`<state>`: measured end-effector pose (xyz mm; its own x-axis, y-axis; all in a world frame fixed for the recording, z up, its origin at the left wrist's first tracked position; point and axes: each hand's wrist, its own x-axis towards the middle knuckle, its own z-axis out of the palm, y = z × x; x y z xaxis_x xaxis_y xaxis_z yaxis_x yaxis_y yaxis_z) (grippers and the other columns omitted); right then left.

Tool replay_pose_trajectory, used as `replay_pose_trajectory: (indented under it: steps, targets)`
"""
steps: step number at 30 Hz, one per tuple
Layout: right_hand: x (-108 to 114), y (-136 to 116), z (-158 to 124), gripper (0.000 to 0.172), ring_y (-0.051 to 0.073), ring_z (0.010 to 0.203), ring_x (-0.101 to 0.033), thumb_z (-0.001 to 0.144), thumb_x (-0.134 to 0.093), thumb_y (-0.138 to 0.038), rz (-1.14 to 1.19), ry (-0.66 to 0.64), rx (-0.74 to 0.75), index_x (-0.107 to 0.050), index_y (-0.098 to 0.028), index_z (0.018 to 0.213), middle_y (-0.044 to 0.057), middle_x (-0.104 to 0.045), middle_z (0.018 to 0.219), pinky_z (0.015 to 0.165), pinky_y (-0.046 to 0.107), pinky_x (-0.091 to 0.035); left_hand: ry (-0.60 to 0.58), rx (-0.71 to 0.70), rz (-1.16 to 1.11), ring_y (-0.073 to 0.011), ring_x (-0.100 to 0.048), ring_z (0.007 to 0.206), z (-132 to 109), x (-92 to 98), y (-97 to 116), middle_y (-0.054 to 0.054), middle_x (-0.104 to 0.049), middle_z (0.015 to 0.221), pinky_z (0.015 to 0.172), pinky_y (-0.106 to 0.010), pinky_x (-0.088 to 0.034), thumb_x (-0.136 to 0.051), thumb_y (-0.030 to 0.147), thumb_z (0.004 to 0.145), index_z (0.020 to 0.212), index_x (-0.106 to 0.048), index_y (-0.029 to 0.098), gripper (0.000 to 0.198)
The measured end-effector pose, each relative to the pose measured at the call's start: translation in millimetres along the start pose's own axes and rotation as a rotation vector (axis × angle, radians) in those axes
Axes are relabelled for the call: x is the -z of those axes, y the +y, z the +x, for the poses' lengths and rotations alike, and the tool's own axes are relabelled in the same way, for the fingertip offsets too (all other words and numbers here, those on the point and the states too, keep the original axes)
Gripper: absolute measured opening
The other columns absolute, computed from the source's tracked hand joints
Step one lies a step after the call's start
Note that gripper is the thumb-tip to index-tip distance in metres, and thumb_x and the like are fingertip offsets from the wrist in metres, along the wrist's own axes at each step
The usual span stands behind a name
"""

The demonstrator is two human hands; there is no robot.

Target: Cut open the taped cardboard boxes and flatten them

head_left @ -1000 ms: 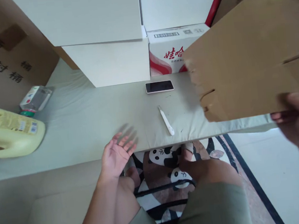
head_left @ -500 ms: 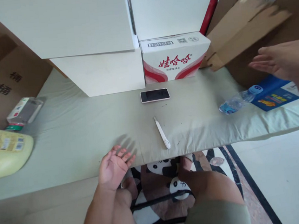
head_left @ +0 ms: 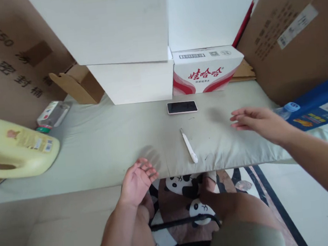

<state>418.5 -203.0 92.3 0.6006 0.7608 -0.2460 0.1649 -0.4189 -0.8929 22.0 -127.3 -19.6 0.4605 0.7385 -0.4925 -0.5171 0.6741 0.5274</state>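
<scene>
My left hand (head_left: 139,182) is palm up at the front edge of the cloth-covered surface (head_left: 96,145), fingers spread and loosely curled, holding nothing. Over the right part of the cloth is my right hand (head_left: 252,120), its fingers stretched out to the left with nothing in them; it partly hides a clear plastic bottle (head_left: 285,110) with a blue cap. Between the hands lies a slim white knife-like tool (head_left: 189,147), its narrow tip pointing away from me. Beyond it a phone (head_left: 182,107) rests flat with its dark screen up.
A red-and-white carton (head_left: 208,72) and white boxes (head_left: 136,81) stand at the back. Flat brown cardboard (head_left: 243,71) lies beside the carton. To the left are a yellow jug (head_left: 24,146), a clear container (head_left: 53,113) and a small open cardboard box (head_left: 83,84); a blue package (head_left: 321,104) sits right.
My right hand has come down and inward from the far right. The brown cardboard, tilted and blurred before, now lies low by the carton. My view has turned slightly left.
</scene>
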Motion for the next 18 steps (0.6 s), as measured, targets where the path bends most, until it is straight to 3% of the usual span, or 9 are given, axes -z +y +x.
replay_pose_trajectory:
  steps: [4, 8, 14, 16, 18]
  targets:
    - [-49.3, 0.0, -1.3, 0.016, 0.012, 0.074, -0.076, 0.080, -0.083, -0.018, 0.031, -0.239, 0.010, -0.077, -0.019, 0.094, 0.005, -0.078, 0.090, 0.066, 0.021, -0.066, -0.041, 0.007, 0.021, -0.0134, -0.065, 0.054, -0.8, -14.5, 8.6, -0.001, -0.067, 0.067, 0.056, -0.026, -0.057, -0.080, 0.029, 0.075, 0.075, -0.070, 0.015, 0.017]
    - [-119.9, -13.0, -3.9, 0.018, 0.014, 0.074, -0.077, 0.080, -0.083, -0.023, -0.027, -0.427, 0.107, -0.076, -0.019, 0.096, 0.006, -0.078, 0.091, 0.066, 0.026, -0.067, -0.021, -0.048, -0.020, -0.0110, -0.061, 0.052, 10.3, -16.8, 14.3, 0.000, -0.063, 0.065, 0.055, -0.023, -0.052, -0.074, 0.029, 0.077, 0.075, -0.068, 0.015, 0.016]
    - [-246.6, -49.9, -5.9, 0.018, 0.017, 0.073, -0.075, 0.085, -0.074, -0.024, -0.210, -0.642, 0.333, -0.074, -0.022, 0.103, 0.006, -0.078, 0.096, 0.066, 0.031, -0.062, -0.116, -0.085, -0.169, -0.0113, -0.056, 0.049, 20.7, -5.5, 32.7, 0.000, -0.059, 0.063, 0.054, -0.026, -0.046, -0.071, 0.033, 0.077, 0.073, -0.066, 0.016, 0.019]
    - [-294.6, -69.3, -2.6, 0.017, 0.017, 0.073, -0.074, 0.085, -0.071, -0.023, -0.265, -0.676, 0.462, -0.074, -0.023, 0.102, 0.006, -0.077, 0.096, 0.074, 0.035, -0.063, -0.040, -0.103, -0.272, -0.0106, -0.053, 0.048, 25.3, -3.3, 44.5, 0.001, -0.054, 0.060, 0.052, -0.025, -0.043, -0.066, 0.030, 0.079, 0.071, -0.063, 0.016, 0.017]
    - [-344.2, -94.0, 1.5, 0.018, 0.019, 0.081, -0.074, 0.083, -0.071, -0.019, -0.296, -0.700, 0.590, -0.073, -0.023, 0.101, 0.006, -0.078, 0.101, 0.091, 0.043, -0.063, 0.033, -0.118, -0.375, -0.0090, -0.049, 0.047, 30.1, -0.4, 55.7, 0.002, -0.049, 0.057, 0.052, -0.023, -0.040, -0.060, 0.025, 0.080, 0.068, -0.062, 0.016, 0.016]
